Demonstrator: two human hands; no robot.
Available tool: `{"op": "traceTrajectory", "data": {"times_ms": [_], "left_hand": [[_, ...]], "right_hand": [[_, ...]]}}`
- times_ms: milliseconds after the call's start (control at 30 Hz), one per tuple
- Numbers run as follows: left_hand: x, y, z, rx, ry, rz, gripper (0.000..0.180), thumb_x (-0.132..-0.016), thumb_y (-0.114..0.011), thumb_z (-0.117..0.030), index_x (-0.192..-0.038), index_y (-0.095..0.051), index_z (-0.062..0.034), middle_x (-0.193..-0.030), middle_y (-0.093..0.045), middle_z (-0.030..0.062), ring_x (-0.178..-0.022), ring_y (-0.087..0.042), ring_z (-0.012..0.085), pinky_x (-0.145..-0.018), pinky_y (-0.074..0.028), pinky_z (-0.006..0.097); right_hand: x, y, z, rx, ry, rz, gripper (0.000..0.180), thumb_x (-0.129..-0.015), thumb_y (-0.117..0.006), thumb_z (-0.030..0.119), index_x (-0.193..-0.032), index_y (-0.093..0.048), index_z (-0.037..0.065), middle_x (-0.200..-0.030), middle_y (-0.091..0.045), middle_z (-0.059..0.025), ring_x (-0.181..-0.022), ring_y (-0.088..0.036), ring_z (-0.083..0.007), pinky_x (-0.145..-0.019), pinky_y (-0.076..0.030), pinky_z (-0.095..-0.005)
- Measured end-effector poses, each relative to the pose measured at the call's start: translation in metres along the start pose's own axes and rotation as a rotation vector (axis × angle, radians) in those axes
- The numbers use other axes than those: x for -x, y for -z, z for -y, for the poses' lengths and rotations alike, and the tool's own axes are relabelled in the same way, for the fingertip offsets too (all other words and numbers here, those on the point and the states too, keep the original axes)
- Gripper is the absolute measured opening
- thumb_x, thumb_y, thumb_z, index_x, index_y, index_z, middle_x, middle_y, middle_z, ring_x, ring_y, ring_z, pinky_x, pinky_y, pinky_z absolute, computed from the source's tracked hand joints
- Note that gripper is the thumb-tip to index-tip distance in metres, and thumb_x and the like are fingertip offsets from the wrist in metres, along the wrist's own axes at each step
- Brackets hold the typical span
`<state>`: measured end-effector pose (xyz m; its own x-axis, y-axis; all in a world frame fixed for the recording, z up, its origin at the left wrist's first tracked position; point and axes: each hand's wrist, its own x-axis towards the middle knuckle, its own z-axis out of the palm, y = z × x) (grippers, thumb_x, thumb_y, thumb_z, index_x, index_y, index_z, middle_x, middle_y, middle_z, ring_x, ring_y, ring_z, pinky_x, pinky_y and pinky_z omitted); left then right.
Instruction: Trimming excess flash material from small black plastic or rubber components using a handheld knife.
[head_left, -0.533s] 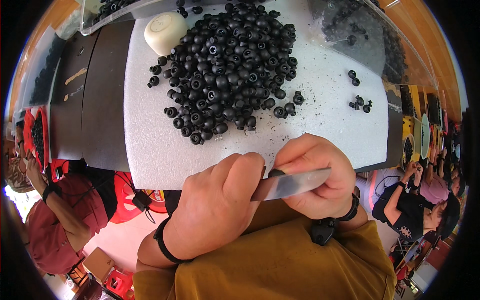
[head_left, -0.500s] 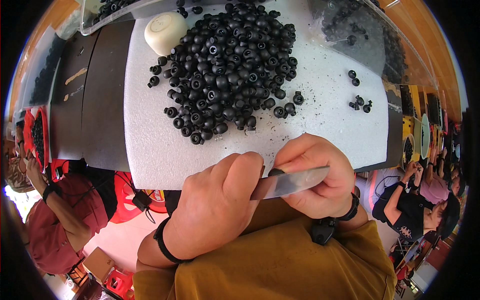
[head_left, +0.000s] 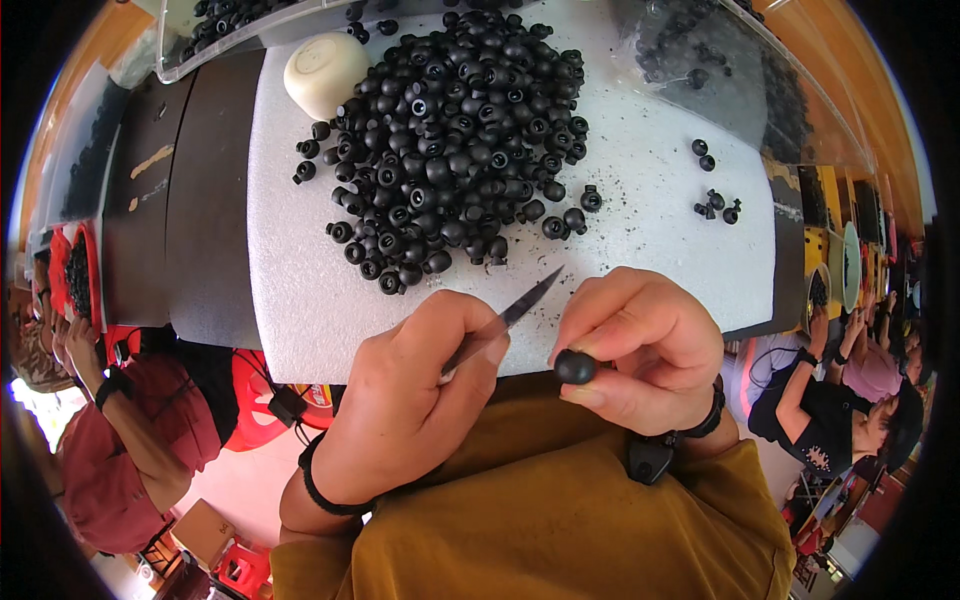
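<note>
My left hand [head_left: 420, 385] is closed round a small knife [head_left: 522, 300], whose pointed blade sticks up and to the right. Between the thumb and fingers of my right hand [head_left: 645, 350] is a small round black part [head_left: 575, 367], with a smooth rounded side showing. Blade and part are apart. Beyond both hands a heap of black ball-shaped parts [head_left: 450, 150] lies on a white foam sheet [head_left: 310, 260]; several of them show a hole or a small stub. Dark crumbs are scattered over the foam at the right of the heap.
A cream-coloured cup [head_left: 325, 75] stands upside down left of the heap. Clear bins [head_left: 230, 45] with more black parts are at the back, and a clear plastic bag [head_left: 690, 85] lies at the back right. Other people sit at the left [head_left: 130, 430] and right [head_left: 810, 400].
The knife has come away from the black part, its tip swinging from rightward to upward. My right hand has turned, so the part now shows at its fingertips.
</note>
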<state>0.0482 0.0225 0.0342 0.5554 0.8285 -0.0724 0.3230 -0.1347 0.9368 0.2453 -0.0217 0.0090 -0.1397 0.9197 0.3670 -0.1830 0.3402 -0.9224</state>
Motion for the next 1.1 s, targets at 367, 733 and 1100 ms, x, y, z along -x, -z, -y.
{"op": "traceTrajectory", "data": {"times_ms": [367, 733, 1100], "left_hand": [[0.0, 0.007, -0.01, 0.228, -0.068, 0.102, 0.006, -0.088, -0.059, -0.006, -0.088, -0.055, -0.0005, -0.069, -0.052, 0.0036, -0.058, -0.044, 0.0077, -0.051, -0.038, 0.023], [-0.006, 0.008, -0.007, 0.43, 0.167, 0.227, 0.011, -0.092, -0.055, -0.011, -0.087, -0.054, -0.0015, -0.067, -0.048, 0.0025, -0.063, -0.042, 0.0072, -0.056, -0.037, 0.023], [0.0, -0.001, -0.004, 0.157, 0.006, 0.041, 0.005, -0.09, -0.055, -0.006, -0.088, -0.055, -0.0011, -0.068, -0.051, 0.0042, -0.058, -0.044, 0.008, -0.052, -0.038, 0.024]], "right_hand": [[0.001, -0.003, -0.002, 0.05, -0.016, -0.011, 0.025, -0.077, -0.071, -0.002, -0.098, -0.059, 0.002, -0.092, -0.061, -0.0103, -0.066, -0.056, -0.0116, -0.058, -0.046, -0.0229], [0.001, -0.002, -0.001, 0.129, -0.011, 0.033, 0.024, -0.075, -0.072, -0.002, -0.096, -0.06, 0.001, -0.089, -0.061, -0.0098, -0.065, -0.056, -0.012, -0.054, -0.046, -0.0231], [-0.001, 0.004, 0.002, 0.089, -0.005, -0.029, 0.022, -0.076, -0.071, -0.002, -0.095, -0.06, 0.002, -0.089, -0.062, -0.0092, -0.066, -0.054, -0.0109, -0.056, -0.044, -0.0221]]}}
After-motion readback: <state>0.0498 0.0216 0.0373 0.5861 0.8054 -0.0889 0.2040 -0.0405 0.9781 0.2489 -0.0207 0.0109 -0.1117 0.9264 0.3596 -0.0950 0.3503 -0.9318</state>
